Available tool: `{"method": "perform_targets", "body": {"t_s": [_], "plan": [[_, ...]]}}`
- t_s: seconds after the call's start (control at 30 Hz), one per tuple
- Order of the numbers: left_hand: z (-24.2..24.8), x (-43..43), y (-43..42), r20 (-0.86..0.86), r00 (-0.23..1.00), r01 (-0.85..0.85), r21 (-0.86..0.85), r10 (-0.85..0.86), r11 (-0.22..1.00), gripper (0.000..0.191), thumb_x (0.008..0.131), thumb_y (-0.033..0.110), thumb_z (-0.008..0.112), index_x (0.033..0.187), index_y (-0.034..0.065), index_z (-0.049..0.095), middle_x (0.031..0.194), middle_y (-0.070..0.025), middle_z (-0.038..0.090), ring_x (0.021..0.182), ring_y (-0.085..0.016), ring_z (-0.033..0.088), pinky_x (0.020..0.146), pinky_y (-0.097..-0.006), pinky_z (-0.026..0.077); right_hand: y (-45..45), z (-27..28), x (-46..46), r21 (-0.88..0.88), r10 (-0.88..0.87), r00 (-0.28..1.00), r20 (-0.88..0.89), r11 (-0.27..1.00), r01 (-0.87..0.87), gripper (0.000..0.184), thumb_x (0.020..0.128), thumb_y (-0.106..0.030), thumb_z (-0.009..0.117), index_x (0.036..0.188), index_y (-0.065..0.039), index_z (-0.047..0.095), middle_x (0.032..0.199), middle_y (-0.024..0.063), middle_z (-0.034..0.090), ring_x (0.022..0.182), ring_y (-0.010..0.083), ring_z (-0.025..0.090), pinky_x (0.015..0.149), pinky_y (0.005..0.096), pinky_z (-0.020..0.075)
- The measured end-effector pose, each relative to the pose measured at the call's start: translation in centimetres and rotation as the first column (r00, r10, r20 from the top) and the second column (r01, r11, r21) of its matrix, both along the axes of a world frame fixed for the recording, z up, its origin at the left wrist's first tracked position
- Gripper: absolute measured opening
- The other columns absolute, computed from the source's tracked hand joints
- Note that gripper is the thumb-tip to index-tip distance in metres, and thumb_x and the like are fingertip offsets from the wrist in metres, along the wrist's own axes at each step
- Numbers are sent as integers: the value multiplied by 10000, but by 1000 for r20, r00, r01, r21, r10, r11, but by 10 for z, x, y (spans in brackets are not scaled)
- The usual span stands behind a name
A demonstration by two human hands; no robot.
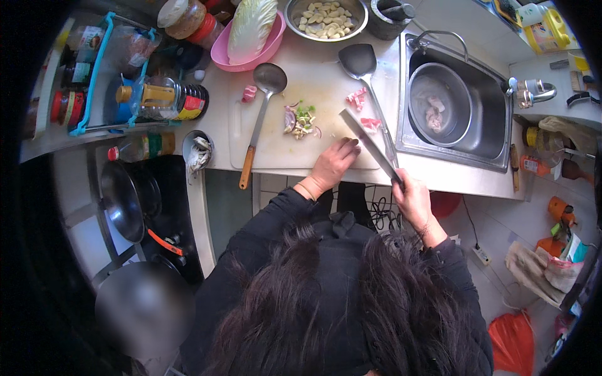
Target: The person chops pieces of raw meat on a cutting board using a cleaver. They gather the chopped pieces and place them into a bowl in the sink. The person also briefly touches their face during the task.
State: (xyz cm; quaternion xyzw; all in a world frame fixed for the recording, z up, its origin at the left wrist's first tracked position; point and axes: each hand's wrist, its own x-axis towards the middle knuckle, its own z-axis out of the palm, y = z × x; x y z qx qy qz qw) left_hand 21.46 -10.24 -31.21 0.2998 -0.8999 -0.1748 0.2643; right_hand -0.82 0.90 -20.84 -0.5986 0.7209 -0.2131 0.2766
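Note:
My right hand (414,195) is closed around the handle of a kitchen knife (371,145), its blade slanting up and left over the right part of a white cutting board (310,160). My left hand (335,162) rests at the board's near part with fingers curled, left of the blade; whether something small lies under the fingertips is hidden. Left of the blade is a small heap of chopped garlic, green pieces and red onion (300,121). Pieces of raw meat lie beyond the blade (357,98), beside it (371,124) and at the board's far left (249,93).
A metal ladle (259,120) and a spatula (360,61) lie across the board. Behind stand a pink bowl (277,44) with cabbage, a steel bowl (362,28) of garlic cloves and a mortar (383,26). A sink (489,113) is right; a wok (123,202) is left.

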Motion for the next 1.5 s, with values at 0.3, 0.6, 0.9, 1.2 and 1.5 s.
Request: {"method": "perform_targets", "body": {"t_s": [0.3,0.6,0.9,1.2,1.5], "plan": [[-14,-6,-2,16,1000,15,-16,-15,1000,365,793,81,600,1139,29,703,1138,-108,687,1118,-291,633,922,-361,565,11,15,3,136,124,984,-126,985,-107,283,909,-124,631,1190,-116,595,859,210,688,795,430,675,691,516,530],[-22,-12,-3,-130,991,-36,59,43,998,286,758,55,678,1039,22,722,1071,-131,694,1032,-319,661,867,-397,571,5,11,-3,213,189,962,-198,966,-146,274,883,-130,622,1152,-102,573,833,191,670,742,428,665,654,531,526],[-18,-14,1,-178,983,-33,101,51,994,240,774,71,724,1012,44,726,1026,-105,684,998,-305,656,893,-404,540,-77,-33,36,120,121,990,-72,986,-112,146,887,-138,622,1017,-78,593,791,231,680,794,458,670,705,571,510],[-14,-12,-1,-193,977,-75,71,87,995,276,797,53,744,1070,71,709,1067,-64,676,1028,-299,606,913,-399,506,-33,5,-1,173,45,997,-59,984,-34,145,919,-166,633,1042,-90,621,785,220,673,787,445,668,702,527,522],[-17,-13,-2,-135,988,-71,1,71,997,200,800,103,743,997,74,746,1047,-61,716,1049,-276,642,923,-391,504,-9,18,-11,183,122,988,-91,978,-104,217,893,-115,618,1109,-102,622,796,224,677,800,451,669,709,526,514]]}}
